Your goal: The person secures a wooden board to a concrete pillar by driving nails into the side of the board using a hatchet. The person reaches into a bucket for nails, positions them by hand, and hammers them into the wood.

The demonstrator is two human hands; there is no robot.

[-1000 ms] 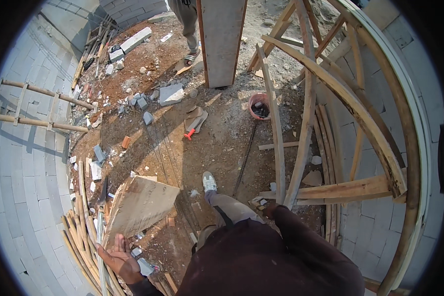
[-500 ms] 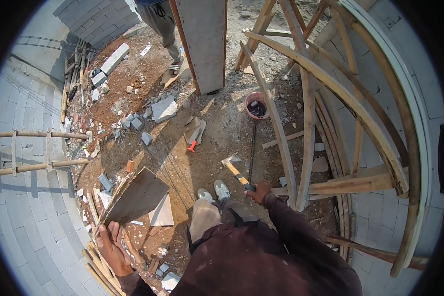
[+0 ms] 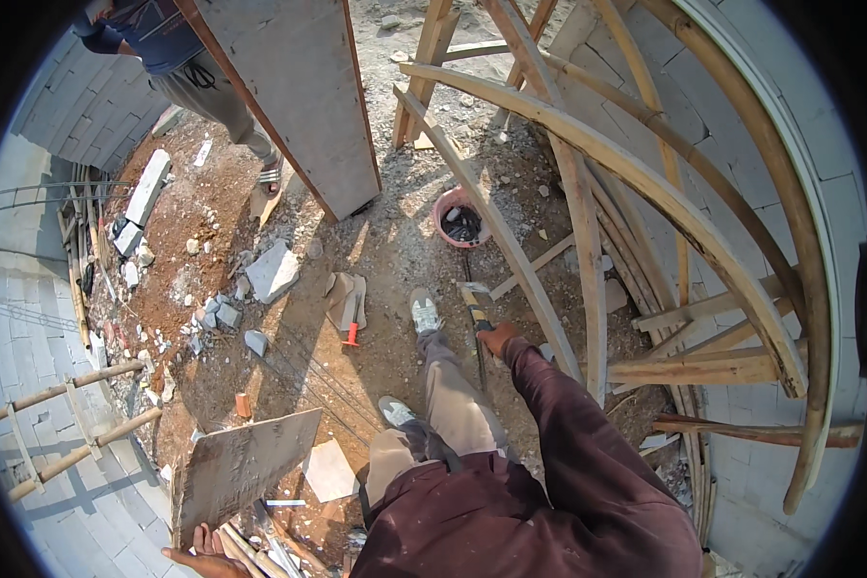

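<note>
At lower left, my left hand point(image 3: 207, 556) grips the bottom edge of a flat plywood board point(image 3: 250, 460), which stands tilted above the ground. My fingers show at the edge, while part of that hand runs out of view. My right hand point(image 3: 497, 339) is closed round the yellow-and-black handle of a hatchet point(image 3: 476, 310). Its metal head points forward and seems seen nearly edge-on, apart from everything around it. A pale square board piece point(image 3: 329, 471) lies near my foot. Ahead lies a red-handled tool point(image 3: 353, 328) on a brown scrap.
A pink bucket point(image 3: 443, 229) with dark contents stands ahead. Long curved-looking timbers point(image 3: 588, 260) lean along the right. A person point(image 3: 202, 87) stands behind a tall upright panel point(image 3: 299, 106) at upper left. Rubble, rebar and a grey block point(image 3: 274, 270) litter the dirt.
I have stepped forward with one foot, and my view has turned. The board in my left hand sits lower and shows its face more. The hatchet now points more straight ahead.
</note>
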